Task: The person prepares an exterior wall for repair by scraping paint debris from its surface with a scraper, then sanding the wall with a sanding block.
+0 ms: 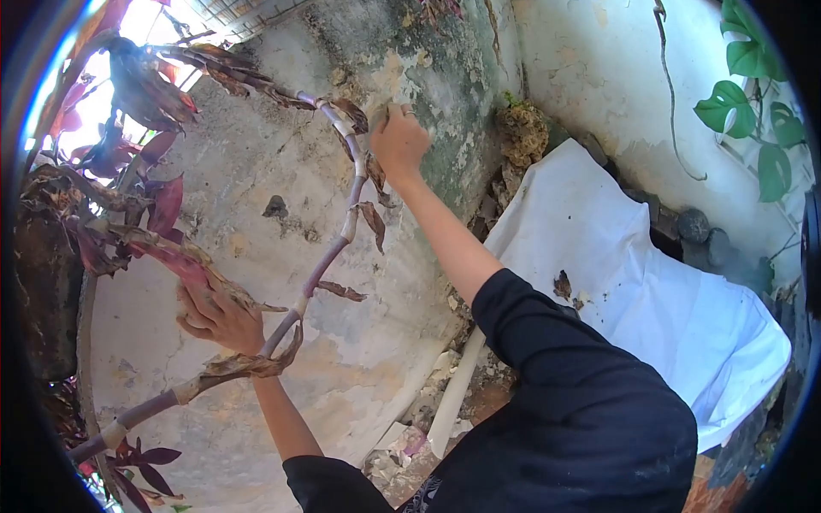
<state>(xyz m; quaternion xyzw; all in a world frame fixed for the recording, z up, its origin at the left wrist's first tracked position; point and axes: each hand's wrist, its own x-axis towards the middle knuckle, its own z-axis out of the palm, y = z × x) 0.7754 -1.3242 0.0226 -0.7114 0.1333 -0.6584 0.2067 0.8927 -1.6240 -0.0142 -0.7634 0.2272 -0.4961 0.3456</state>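
Observation:
A long purple plant stem [325, 256] with dry brown leaves curves in front of a weathered, peeling wall [385, 316]. Behind the stem's lower part, my left hand [224, 318] lies against the wall with its fingers spread, next to a drooping pink and brown leaf [184, 259]. Higher up, just right of the stem, my right hand [399, 141] is at the wall, its fingers curled and a ring on one of them. What those curled fingers hold, if anything, is hidden.
A white cloth [599, 256] covers something at the right, with stones [693, 227] beside it. A pale pipe [457, 393] and rubble lie along the wall's foot. Purple plants stand at the left; green leaves [727, 109] hang at the upper right.

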